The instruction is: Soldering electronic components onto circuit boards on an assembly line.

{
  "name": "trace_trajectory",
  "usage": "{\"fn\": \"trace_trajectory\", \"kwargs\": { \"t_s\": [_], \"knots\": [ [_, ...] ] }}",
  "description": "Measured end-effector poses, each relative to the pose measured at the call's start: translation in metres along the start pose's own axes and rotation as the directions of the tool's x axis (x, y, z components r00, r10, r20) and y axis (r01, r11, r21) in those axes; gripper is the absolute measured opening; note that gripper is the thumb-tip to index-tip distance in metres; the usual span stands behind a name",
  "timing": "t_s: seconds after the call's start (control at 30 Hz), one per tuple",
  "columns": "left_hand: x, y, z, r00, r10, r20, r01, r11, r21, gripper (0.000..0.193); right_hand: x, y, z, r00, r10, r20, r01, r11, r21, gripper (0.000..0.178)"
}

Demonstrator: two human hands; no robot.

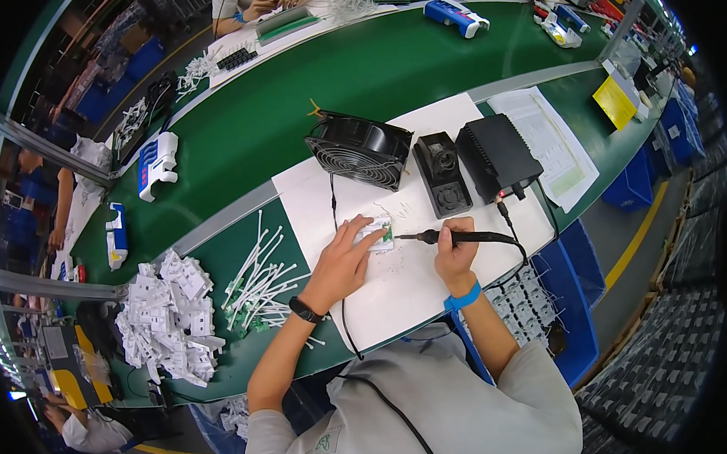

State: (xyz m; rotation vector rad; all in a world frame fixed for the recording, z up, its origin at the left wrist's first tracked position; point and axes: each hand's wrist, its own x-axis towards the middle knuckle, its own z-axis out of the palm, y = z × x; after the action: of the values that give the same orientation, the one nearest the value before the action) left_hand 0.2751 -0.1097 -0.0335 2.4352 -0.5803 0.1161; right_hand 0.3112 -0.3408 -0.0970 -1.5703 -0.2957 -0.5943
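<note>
My left hand [344, 257] presses a small white plastic housing [370, 230] against the white work sheet, its fingers partly covering the piece. A little green circuit board [387, 233] sits at the right end of that housing. In my right hand [456, 252] is a soldering iron [430, 236] with a black handle, gripped like a pen. Its metal tip points left and is close to the board; whether they touch, I cannot tell.
A black fan [359, 150], a soldering-iron stand [442, 175] and a black power unit [499, 157] stand beyond my hands. White plastic parts [169, 316] are heaped at left, beside white cables [260, 279]. A blue bin [574, 317] is at right. Devices lie on the green conveyor [245, 141].
</note>
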Motion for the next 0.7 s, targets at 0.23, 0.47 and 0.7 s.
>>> {"fn": "trace_trajectory", "kwargs": {
  "t_s": [0.23,0.47,0.7],
  "knots": [
    [0.0,0.0,0.0,1.0,0.006,-0.012,-0.006,1.0,0.017,0.051,-0.002,0.005,-0.002,0.998,0.03,0.053,-0.032,0.999,0.025,0.01],
    [-0.002,-0.004,0.001,0.999,0.024,-0.04,-0.022,0.997,0.068,0.045,0.003,-0.004,-0.003,0.992,0.005,-0.124,-0.006,1.0,-0.002,0.01],
    [0.0,-0.002,0.024,0.97,0.028,-0.243,0.009,0.989,0.15,0.033,0.013,-0.028,-0.009,0.988,0.014,-0.153,-0.018,1.0,-0.02,0.007]
  ]
}}
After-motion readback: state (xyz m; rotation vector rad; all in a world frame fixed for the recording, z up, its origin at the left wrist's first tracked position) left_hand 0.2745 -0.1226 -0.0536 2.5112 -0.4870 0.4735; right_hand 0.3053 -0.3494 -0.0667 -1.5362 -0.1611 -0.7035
